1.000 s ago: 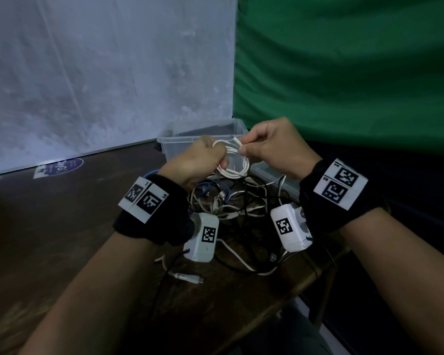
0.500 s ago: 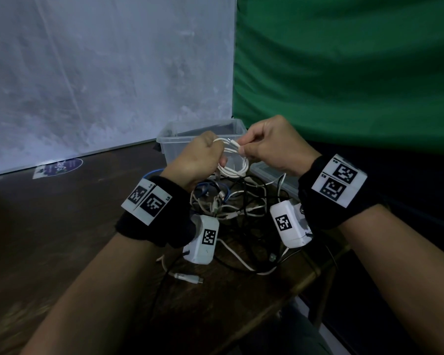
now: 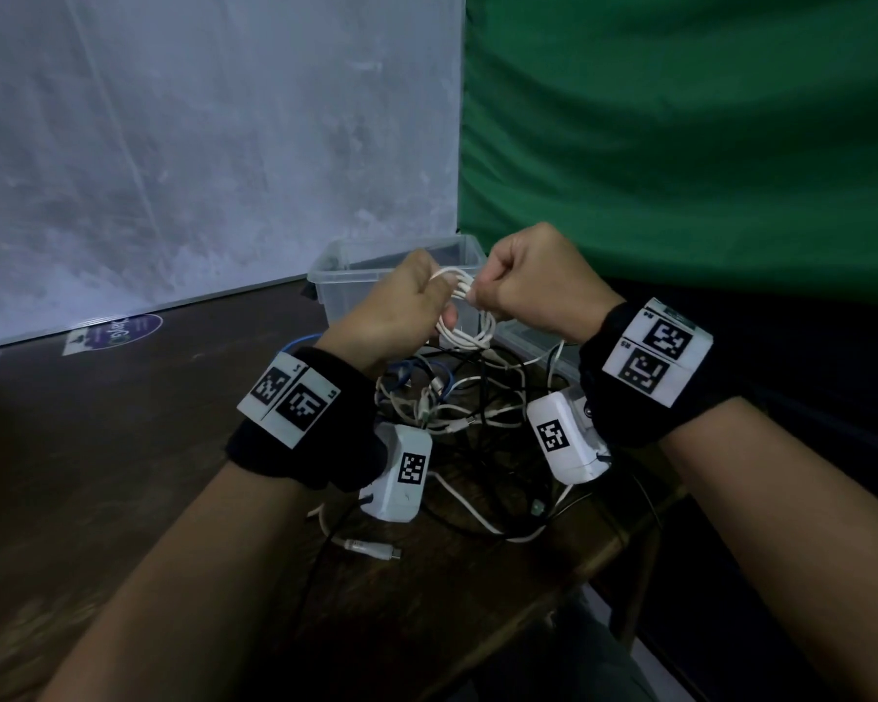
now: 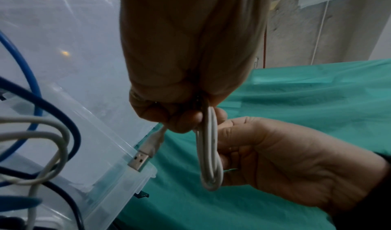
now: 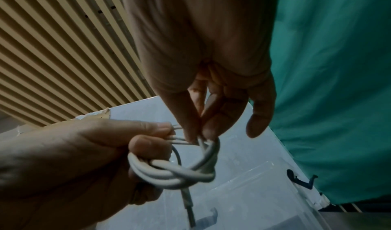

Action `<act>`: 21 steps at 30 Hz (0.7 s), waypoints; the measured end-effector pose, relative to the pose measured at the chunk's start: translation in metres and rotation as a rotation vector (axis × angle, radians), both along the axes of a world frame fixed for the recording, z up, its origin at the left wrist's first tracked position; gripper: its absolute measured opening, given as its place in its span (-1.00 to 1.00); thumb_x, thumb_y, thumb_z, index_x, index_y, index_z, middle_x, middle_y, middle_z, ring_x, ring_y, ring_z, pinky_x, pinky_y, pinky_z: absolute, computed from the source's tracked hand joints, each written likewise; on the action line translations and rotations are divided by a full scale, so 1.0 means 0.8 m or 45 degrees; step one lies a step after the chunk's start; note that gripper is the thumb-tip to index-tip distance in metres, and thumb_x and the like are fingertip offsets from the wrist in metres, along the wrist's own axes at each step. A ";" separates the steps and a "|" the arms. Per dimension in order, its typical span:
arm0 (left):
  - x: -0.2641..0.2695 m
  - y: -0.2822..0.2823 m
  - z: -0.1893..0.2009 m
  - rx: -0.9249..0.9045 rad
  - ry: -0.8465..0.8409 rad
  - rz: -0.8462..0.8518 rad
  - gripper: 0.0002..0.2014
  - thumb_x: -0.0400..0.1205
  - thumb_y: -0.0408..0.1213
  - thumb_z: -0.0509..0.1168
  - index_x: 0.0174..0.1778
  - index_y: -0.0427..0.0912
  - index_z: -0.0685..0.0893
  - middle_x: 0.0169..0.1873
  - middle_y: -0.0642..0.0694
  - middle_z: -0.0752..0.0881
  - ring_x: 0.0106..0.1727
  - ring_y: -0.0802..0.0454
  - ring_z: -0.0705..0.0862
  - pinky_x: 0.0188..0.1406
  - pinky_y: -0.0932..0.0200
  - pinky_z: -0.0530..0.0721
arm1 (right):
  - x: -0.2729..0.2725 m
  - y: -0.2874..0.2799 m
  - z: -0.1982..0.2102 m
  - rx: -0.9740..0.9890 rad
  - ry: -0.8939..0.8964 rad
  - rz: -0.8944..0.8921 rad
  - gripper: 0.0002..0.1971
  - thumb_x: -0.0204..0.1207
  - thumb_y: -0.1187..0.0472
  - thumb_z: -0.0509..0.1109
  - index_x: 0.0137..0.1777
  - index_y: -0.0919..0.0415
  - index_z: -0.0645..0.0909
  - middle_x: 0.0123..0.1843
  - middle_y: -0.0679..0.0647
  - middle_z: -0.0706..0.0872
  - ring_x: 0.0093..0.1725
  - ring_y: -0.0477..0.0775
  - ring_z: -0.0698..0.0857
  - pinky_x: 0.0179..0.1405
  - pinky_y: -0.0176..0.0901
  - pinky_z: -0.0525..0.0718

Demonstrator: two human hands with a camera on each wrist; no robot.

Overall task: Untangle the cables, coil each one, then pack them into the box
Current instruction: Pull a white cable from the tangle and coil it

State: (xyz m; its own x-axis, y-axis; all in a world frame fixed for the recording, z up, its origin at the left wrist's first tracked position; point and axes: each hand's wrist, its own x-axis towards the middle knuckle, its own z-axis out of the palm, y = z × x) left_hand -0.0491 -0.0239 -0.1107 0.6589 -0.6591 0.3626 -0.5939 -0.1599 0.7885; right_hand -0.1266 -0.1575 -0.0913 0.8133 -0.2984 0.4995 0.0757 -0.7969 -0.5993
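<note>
A small white cable coil (image 3: pixel 465 321) (image 4: pixel 209 158) (image 5: pixel 175 171) hangs between both hands just in front of the clear plastic box (image 3: pixel 346 286). My left hand (image 3: pixel 406 306) (image 4: pixel 186 100) grips the coil's loops, and a silver USB plug (image 4: pixel 140 160) dangles from it. My right hand (image 3: pixel 523 281) (image 5: pixel 201 133) pinches a strand at the top of the coil with thumb and fingertips. Below them a tangle of white, black and blue cables (image 3: pixel 452 397) lies on the dark table (image 3: pixel 123 448).
The box's clear lid (image 3: pixel 533 342) lies to the right of the box. A loose white plug (image 3: pixel 371 547) lies near the table's front. The table's right edge (image 3: pixel 624 539) is close under my right wrist. A green cloth (image 3: pixel 680 144) hangs behind.
Both hands have risen slightly with the coil and drawn closer together. My right hand's fingers have shifted along the strand at the coil's top.
</note>
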 end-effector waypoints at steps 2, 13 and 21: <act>0.000 0.002 0.001 -0.056 0.021 -0.026 -0.79 0.75 -0.24 0.08 -0.22 -0.08 0.37 -0.45 0.03 0.62 -0.48 0.08 0.44 -0.43 0.18 0.39 | 0.002 -0.003 -0.002 0.032 -0.046 -0.018 -0.81 0.29 0.31 0.56 -0.45 0.16 0.62 -0.52 -0.06 0.64 -0.58 -0.24 0.52 -0.50 -0.35 0.47; 0.004 0.003 0.003 -0.254 0.229 -0.064 -0.83 0.69 -0.40 0.20 -0.23 -0.17 0.50 -0.39 -0.09 0.64 -0.49 0.18 0.52 -0.44 0.36 0.48 | 0.002 0.003 -0.008 0.581 0.140 0.298 -0.76 0.67 0.42 0.16 -0.23 0.19 0.46 -0.38 0.09 0.58 -0.53 -0.15 0.58 -0.50 -0.34 0.54; 0.006 0.001 0.008 -0.359 0.546 -0.018 -0.73 0.72 -0.17 0.18 -0.22 -0.16 0.69 -0.47 -0.02 0.65 -0.57 0.25 0.49 -0.59 0.41 0.40 | 0.001 0.008 0.001 0.996 0.198 0.356 -0.78 0.73 0.08 0.12 -0.05 0.16 0.52 -0.43 -0.01 0.33 -0.60 -0.15 0.34 -0.49 -0.25 0.31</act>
State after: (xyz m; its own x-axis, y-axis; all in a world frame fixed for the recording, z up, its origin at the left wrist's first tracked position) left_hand -0.0443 -0.0232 -0.1043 0.7791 -0.5845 0.2266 -0.2079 0.1000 0.9730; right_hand -0.1261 -0.1515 -0.0907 0.9511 -0.2891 0.1087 0.0792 -0.1119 -0.9906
